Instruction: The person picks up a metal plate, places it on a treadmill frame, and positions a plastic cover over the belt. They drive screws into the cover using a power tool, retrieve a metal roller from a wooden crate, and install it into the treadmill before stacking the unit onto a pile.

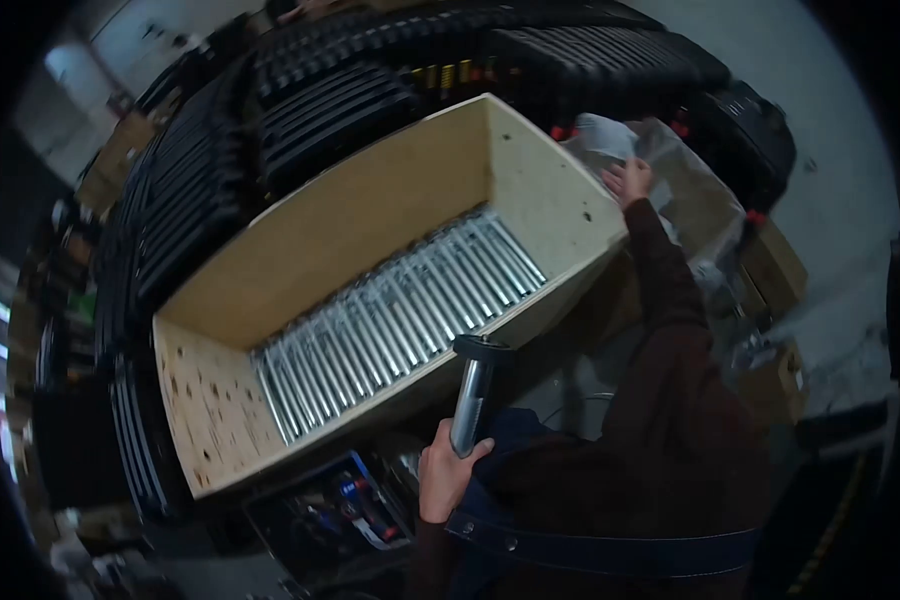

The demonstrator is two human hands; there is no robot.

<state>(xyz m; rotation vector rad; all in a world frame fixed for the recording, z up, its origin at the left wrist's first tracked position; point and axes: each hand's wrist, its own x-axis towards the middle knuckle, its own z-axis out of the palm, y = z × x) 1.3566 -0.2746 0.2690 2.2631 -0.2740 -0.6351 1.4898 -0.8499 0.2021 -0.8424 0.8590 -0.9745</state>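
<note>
Upright in my left hand (445,478) is a metal tube (467,405) with a round black flange at its top end. The fingers wrap round its lower end, and the thumb lies along its side. Behind the tube stands a long plywood crate (340,215). A row of shiny metal tubes (400,310) lies side by side on its floor, under what looks like clear plastic. Past the crate's right end, my right hand (630,183) is stretched out, its fingers closed at the edge of a white plastic bag (607,137). Part of that grip is hard to make out.
Ribbed black cases (340,105) are stacked behind and left of the crate. A plastic-lined carton (705,190) stands at its right end, with another cardboard box (775,385) lower down. An open dark bin (335,510) with blue and red items sits below the crate's near side.
</note>
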